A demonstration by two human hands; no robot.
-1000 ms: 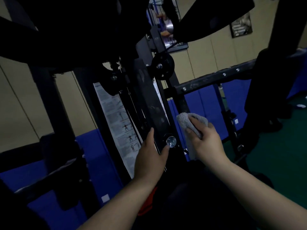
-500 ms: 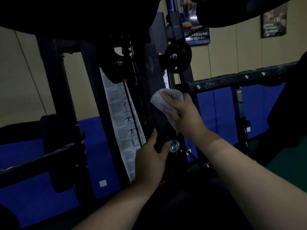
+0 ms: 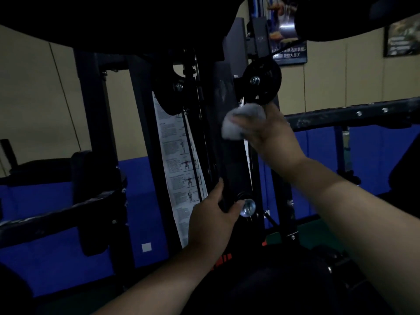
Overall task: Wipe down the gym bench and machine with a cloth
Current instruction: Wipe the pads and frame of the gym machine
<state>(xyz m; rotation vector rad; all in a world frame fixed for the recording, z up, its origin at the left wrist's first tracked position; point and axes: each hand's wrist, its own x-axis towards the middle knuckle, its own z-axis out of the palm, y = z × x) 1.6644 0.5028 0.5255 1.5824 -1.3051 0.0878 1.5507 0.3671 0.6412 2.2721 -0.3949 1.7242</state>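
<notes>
Head view, dim light. 2 hands in shot, well apart. Right hand [image 3: 268, 130] up high, fingers curled round 1 grey cloth [image 3: 238, 122], bunched, pressed vs the black upright panel [image 3: 229, 142] of the machine, just below the right pulley wheel [image 3: 263, 81]. Cloth + fingertips blurred. Left hand [image 3: 214, 213] lower down, grips the bottom end of the same panel: thumb on its left edge, fingers wrapped on the right side, touching 1 shiny round knob [image 3: 248, 208].

Pulley wheels: 2 counted, the right one w/ a bolt at centre, the other [image 3: 176, 93] left of the panel, partly hidden. 1 white exercise chart [image 3: 180, 176] w/ small figures runs down behind the cables, left of the panel, beside the left hand. 1 black crossbar [image 3: 354, 115] w/ 2 bolts goes off to the right behind the right wrist; another dark bar [image 3: 59, 215] low left. Black padded seat [image 3: 41, 164] far left.

Wall: beige above, blue padding [image 3: 377, 160] below. 2 framed posters up right, 1 blue [image 3: 289, 52], 1 dark [image 3: 401, 38]; text too small to read. Green floor [image 3: 309, 233] patch lower right.
</notes>
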